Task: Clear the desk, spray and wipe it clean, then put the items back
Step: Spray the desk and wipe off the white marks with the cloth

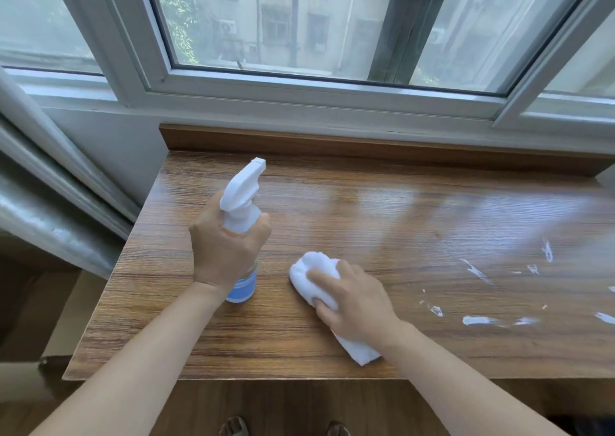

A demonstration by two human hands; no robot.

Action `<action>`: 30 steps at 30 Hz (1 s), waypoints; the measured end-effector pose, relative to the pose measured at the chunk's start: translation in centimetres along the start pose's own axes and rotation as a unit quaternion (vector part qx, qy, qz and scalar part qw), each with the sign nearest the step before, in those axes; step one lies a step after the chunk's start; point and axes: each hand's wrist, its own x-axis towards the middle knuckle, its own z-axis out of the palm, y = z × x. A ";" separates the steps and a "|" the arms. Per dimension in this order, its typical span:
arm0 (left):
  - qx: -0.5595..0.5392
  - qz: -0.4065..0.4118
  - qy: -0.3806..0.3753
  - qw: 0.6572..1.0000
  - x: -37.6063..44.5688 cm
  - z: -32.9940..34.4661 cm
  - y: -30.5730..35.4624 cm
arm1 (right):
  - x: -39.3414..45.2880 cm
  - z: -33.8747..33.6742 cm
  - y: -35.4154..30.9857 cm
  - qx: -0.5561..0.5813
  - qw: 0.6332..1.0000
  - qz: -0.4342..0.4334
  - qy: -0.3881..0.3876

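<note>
Head view, looking down on a person's two bare forearms over a wooden desk [382, 209]. The left hand [226, 249] is wrapped around the neck of a spray bottle [242, 199], fingers curled about it just below the white trigger head; the nozzle points away from the person toward the window. The bottle stands upright, its clear body with a blue-striped label showing below the hand near the desk's left part; whether its base touches the surface cannot be told. The right hand [352, 297] lies palm down on a white cloth [316, 269], with its thumb curled around the cloth's near edge and the forefinger laid along its top. The bunched cloth rests on the desk just right of the bottle, a folded end protruding beneath the wrist toward the front edge. The two hands are apart, side by side. White smears [479, 319] mark the desk surface to the right, well clear of the cloth. A raised wooden ledge [366, 147] runs along the desk's far edge beneath a white-framed window [299, 86]. A grey curtain [50, 209] hangs at the left.
</note>
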 end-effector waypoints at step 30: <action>-0.015 -0.014 -0.009 1.000 -0.1 -0.2 0.4 | -4.3 -0.1 -1.7 0.025 0.995 0.088 -0.040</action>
